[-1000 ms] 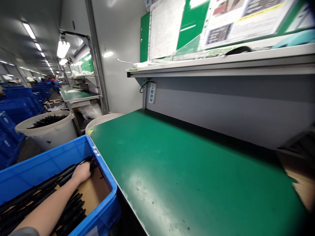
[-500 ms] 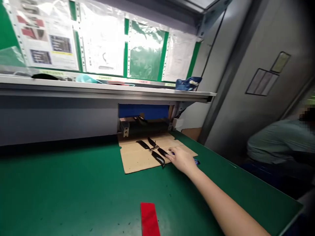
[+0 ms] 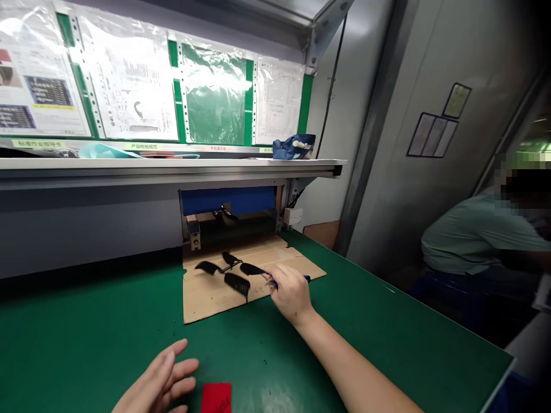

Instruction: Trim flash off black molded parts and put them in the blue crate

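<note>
Four blk blades (image 3: 237, 282), long axes mostly L-R, R hand (image 3: 290, 291) clasping blue tool (image 3: 307, 278), L hand (image 3: 161, 380) spread, empty

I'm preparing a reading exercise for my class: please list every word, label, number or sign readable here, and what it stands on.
"标准作业指导书": left yellow-green label, above the shelf.
"产品检验规范": middle yellow-green label.
"不良…": red-lettered label; the rest is blurred.
Too small or blurred: right-end label, papers in plastic sleeves, wall signs, dark writing on the red piece.
</note>
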`<action>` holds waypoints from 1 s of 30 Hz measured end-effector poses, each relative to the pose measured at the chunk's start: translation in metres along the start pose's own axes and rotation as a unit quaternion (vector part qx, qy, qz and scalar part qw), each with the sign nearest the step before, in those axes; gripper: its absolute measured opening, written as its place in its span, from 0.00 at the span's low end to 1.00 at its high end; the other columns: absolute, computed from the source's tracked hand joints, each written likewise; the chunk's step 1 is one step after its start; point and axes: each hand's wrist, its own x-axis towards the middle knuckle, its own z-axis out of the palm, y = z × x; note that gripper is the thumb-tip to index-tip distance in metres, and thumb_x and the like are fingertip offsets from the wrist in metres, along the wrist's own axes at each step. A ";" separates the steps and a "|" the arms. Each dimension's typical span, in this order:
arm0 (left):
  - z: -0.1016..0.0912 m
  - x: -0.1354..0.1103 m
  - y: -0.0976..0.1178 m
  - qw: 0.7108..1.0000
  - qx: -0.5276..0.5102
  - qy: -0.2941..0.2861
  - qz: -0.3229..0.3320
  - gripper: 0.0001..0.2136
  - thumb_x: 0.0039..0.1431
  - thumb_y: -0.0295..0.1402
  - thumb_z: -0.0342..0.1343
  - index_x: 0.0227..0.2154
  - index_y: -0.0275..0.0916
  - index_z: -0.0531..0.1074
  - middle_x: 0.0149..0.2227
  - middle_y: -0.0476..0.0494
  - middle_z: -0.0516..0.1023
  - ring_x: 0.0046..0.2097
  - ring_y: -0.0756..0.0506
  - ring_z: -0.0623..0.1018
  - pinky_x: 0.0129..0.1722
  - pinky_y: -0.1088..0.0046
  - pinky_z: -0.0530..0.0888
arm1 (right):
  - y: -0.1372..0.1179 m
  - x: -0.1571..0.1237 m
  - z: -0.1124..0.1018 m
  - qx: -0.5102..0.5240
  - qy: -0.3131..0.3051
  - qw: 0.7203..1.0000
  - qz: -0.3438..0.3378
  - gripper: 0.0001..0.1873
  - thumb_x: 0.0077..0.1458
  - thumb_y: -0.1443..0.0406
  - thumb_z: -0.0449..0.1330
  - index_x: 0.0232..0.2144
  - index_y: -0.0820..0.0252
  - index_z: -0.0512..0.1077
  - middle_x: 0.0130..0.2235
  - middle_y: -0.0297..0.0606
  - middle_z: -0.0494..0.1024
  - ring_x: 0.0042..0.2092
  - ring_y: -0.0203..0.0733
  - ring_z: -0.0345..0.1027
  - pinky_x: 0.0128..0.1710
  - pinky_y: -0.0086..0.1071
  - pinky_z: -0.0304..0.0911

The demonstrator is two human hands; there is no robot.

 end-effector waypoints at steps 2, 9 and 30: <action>0.031 0.001 0.016 0.993 -0.112 0.024 -0.041 0.36 0.48 0.66 0.42 0.59 0.58 0.54 0.57 0.44 0.69 0.56 0.40 0.71 0.48 0.61 0.73 | -0.022 -0.004 -0.012 0.039 0.032 0.997 -0.060 0.16 0.67 0.66 0.46 0.39 0.60 0.74 0.32 0.42 0.72 0.35 0.44 0.64 0.35 0.36 0.55; 0.052 -0.035 0.044 0.944 -0.229 0.149 0.186 0.17 0.64 0.46 0.44 0.48 0.43 0.68 0.35 0.45 0.73 0.30 0.46 0.75 0.30 0.66 0.76 | -0.095 -0.020 -0.040 0.244 0.073 0.916 -0.311 0.12 0.68 0.62 0.53 0.37 0.65 0.72 0.26 0.37 0.69 0.26 0.38 0.56 0.27 0.33 0.45; 0.022 -0.026 0.011 0.915 -0.315 -0.232 0.095 0.37 0.59 0.58 0.26 0.31 0.34 0.74 0.14 0.53 0.62 0.14 0.56 0.54 0.31 0.69 0.73 | -0.100 -0.009 -0.044 0.284 -0.469 0.823 -0.146 0.33 0.45 0.74 0.69 0.50 0.39 0.69 0.58 0.27 0.62 0.60 0.49 0.53 0.58 0.43 0.56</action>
